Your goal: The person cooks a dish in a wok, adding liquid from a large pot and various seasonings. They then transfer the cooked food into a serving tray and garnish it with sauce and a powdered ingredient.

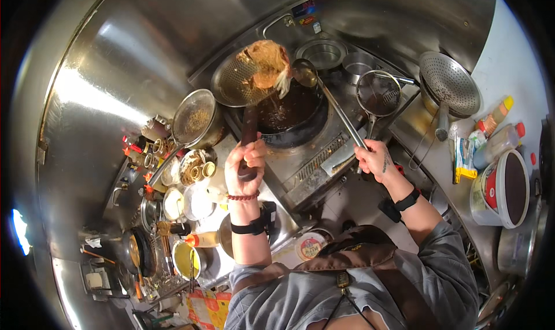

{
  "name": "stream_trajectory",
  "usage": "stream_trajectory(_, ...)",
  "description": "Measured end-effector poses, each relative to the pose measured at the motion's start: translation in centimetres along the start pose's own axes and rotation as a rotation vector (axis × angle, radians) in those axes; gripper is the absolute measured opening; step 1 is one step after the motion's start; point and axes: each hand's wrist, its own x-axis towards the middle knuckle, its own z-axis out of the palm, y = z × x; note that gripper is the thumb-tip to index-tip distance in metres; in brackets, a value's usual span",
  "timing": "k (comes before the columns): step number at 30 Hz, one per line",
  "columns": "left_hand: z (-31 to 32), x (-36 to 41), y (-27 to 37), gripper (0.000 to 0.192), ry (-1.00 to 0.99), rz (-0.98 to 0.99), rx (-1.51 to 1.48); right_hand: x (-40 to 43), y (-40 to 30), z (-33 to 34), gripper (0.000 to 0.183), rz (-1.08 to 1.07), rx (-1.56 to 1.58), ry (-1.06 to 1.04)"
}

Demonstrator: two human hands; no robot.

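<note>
My left hand (248, 156) grips the dark wooden handle of a perforated metal strainer (227, 80), which I hold above the wok. A large browned piece of food (265, 63) hangs over the strainer's right side, with a pale ragged bit at its lower edge; I cannot tell what food it is. Liquid runs down from it into the dark liquid in the black wok (295, 132). In my right hand (376, 158) is the long handle of a metal ladle (305, 72). The ladle's bowl is beside the food, over the wok's far rim; whether they touch is unclear.
Left of the stove, a fine strainer (195, 117) rests over a pot, near seasoning bowls and bottles. To the right lie a wire-mesh skimmer (378, 93), a cleaver (340, 156), a colander (451, 82) and a white tub (501, 189). A faucet (277, 22) projects behind the wok.
</note>
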Motion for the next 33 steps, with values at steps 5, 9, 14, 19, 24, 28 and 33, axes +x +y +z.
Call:
stream_trajectory(5, 4.6, 0.1, 0.6, 0.039, -0.068, 0.070, 0.114, -0.5, -1.3, 0.5, 0.013, -0.038, 0.001, -0.021)
stream_trajectory(9, 4.1, 0.8, 0.3, 0.039, -0.092, 0.114, 0.223, -0.5, -1.1, 0.3, 0.012, -0.027, 0.003, -0.032)
stream_trajectory(14, -0.5, 0.2, -1.0, 0.035, -0.010, 0.096, 0.144, -0.7, 0.3, -0.5, 0.014, 0.069, -0.021, -0.055)
stream_trajectory(19, -3.1, -0.8, -2.2, 0.029, 0.050, 0.067, 0.051, -0.4, -0.7, -0.5, 0.018, 0.053, -0.097, -0.015)
stream_trajectory(24, 1.2, -0.4, -1.2, 0.036, -0.061, 0.095, 0.110, 0.3, -1.5, 0.1, 0.020, -0.015, -0.071, -0.029)
stream_trajectory(28, 5.0, -0.2, -0.1, 0.038, -0.131, 0.185, 0.275, 0.2, -2.1, 0.8, 0.023, -0.025, -0.053, -0.036)
stream_trajectory(33, 3.5, 0.0, -0.8, 0.037, -0.056, 0.222, 0.286, 0.2, -1.6, 1.4, 0.024, 0.015, -0.013, -0.036)
